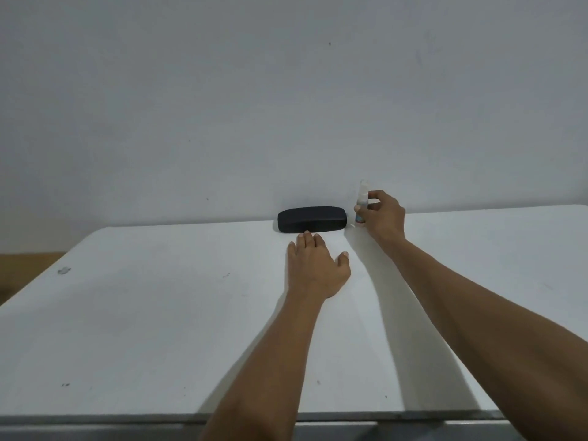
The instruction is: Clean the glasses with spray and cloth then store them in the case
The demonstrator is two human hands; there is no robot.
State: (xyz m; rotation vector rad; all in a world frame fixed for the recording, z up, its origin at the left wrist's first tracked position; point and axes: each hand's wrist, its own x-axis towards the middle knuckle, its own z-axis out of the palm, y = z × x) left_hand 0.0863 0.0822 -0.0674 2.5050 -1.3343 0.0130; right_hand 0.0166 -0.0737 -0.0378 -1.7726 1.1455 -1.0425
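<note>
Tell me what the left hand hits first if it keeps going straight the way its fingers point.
The black glasses case. The left hand lies open on the white table, fingertips apparently right at the closed case's near edge; whether they touch is unclear.

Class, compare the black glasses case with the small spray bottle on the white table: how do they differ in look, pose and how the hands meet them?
The glasses case is black and opaque; the spray bottle is pale and see-through. The case lies flat, long and low; the bottle stands upright and narrow. The left hand lies flat with fingertips at the case's near edge, while the right hand curls round the bottle. Both sit at the table's far edge by the wall.
</note>
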